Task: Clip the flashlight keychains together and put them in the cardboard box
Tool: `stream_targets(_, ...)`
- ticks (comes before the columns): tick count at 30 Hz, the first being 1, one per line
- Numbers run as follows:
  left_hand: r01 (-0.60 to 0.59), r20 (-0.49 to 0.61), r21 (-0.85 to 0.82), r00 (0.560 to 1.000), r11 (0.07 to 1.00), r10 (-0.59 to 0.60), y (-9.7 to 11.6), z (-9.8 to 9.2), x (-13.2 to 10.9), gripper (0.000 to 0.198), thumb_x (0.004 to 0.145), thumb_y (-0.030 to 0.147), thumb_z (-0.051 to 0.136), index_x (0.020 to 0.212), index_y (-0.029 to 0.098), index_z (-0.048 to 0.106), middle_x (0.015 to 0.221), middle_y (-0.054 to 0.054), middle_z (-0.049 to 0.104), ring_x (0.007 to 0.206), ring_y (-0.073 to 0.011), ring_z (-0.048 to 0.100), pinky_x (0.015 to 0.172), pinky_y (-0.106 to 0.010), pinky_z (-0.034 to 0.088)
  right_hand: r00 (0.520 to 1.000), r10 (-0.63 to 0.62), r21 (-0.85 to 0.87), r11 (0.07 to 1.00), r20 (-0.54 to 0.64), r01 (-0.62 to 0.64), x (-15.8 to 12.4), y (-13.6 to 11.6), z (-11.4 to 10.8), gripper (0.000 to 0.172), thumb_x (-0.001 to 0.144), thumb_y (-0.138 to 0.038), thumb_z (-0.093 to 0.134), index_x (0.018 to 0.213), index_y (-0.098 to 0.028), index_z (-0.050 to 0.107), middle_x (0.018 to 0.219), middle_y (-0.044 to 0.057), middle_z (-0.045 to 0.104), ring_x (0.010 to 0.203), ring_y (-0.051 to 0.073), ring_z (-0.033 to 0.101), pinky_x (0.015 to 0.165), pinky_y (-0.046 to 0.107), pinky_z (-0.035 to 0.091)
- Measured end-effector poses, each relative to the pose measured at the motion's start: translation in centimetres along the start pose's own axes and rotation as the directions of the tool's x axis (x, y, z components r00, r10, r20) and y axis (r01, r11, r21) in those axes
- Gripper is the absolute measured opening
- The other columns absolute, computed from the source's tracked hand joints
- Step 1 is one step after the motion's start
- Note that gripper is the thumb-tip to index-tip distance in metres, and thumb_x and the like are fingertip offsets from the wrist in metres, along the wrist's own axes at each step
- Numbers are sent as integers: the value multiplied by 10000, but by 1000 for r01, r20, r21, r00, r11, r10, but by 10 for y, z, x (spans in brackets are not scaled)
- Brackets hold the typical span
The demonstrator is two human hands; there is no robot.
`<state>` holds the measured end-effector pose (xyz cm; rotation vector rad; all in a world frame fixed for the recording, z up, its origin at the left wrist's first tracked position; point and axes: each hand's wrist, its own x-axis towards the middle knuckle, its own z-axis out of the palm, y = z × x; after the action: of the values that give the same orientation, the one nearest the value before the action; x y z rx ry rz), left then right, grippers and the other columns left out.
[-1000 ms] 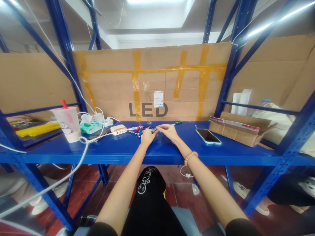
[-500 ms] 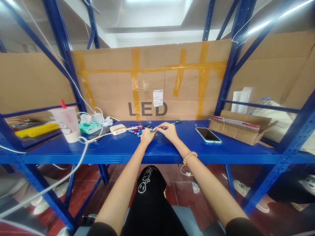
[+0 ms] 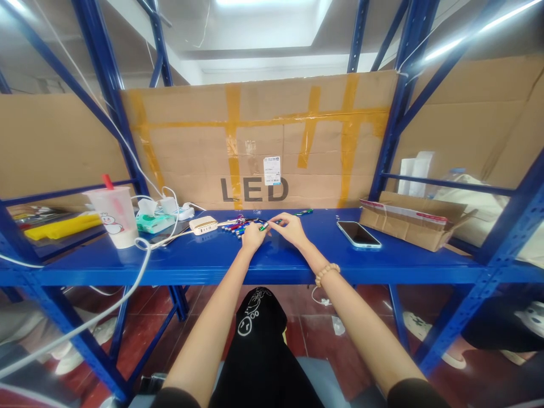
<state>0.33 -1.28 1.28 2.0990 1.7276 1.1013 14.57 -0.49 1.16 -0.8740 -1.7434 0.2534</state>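
Observation:
Over the blue shelf top, both hands meet at a small, shiny green pen barrel (image 3: 264,226). My left hand (image 3: 254,236) is closed around it, with its green end sticking out toward the right. Thumb and forefinger of my right hand (image 3: 290,228) pinch at the barrel's right end; whether they hold a separate small part there is too small to tell. Behind and left of my left hand lies a pile of pens (image 3: 238,224) in blue, red, purple and silver. Another green pen (image 3: 304,212) lies beyond my right hand.
A white power strip (image 3: 204,225) with its cable sits left of the pile. Further left stand a plastic cup (image 3: 114,218) and a tissue pack (image 3: 155,222). To the right are a phone (image 3: 359,234) and an open cardboard box (image 3: 412,224). A large cardboard sheet (image 3: 191,147) closes the back.
The view has shifted very slightly. Both hands stay together at the green pen barrel, with hardly any visible movement of the fingers.

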Motion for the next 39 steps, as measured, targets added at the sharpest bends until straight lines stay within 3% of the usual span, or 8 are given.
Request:
stream_targets(12,-14,-15,-18,1000,1000,14,-3,1,1,418,822,420,421,638,183,712,714,-64,683,718,-198,604,631,-269,429,998,4,18,1000,63,-5,-1,-1,1,181,720,-346,611,781,-208,710,905,46,662,618,111,582,614,247,486)
stream_targets(19,-9,-18,-39,1000,999,8,-4,2,0,410,829,408,408,664,186,710,716,-52,682,698,-187,601,645,-269,430,987,54,194,977,149,-83,1,0,5,245,700,-392,628,791,-176,701,943,62,630,570,91,584,573,239,497)
stream_targets(23,40,-36,-118,998,992,-45,-1,1,-1,566,828,567,318,664,180,696,590,-53,637,603,-180,593,633,-278,440,972,233,239,944,13,-229,8,9,0,255,771,-368,532,899,-187,659,952,48,650,599,106,595,578,246,489)
stream_targets(26,75,-58,-212,994,974,-89,0,1,-2,663,834,611,214,682,169,684,506,-49,594,571,-175,591,661,-288,447,854,440,65,895,-276,-440,10,21,-10,232,803,-285,470,925,-196,645,958,60,656,753,168,613,661,293,481)
stream_targets(28,72,-80,-251,992,965,-94,-1,2,-2,684,834,619,186,682,164,674,499,-47,589,585,-174,598,688,-294,448,801,456,-103,842,-388,-529,8,28,-15,235,803,-221,452,925,-204,651,989,74,646,863,202,598,731,324,462)
stream_targets(30,61,-100,-266,991,962,-90,-1,2,-2,683,834,618,176,687,166,666,519,-48,599,612,-175,605,705,-299,446,846,395,-281,818,-359,-501,6,33,-17,265,798,-172,443,962,-215,647,1043,77,627,955,217,566,800,346,433)
stream_targets(33,41,-105,-255,992,966,-69,-1,2,-3,646,836,608,195,709,174,656,572,-44,621,650,-177,611,704,-299,443,916,346,-505,765,-201,-400,3,37,-14,296,803,-173,465,1047,-217,627,1149,93,584,1051,251,508,875,407,374)
stream_targets(39,-52,-56,-232,998,971,40,-4,5,0,414,815,530,394,855,187,621,580,-2,590,615,-149,592,626,-249,443,939,342,-691,671,-35,-271,5,42,-8,224,833,-199,487,900,-220,699,997,105,658,1013,271,506,850,431,363)
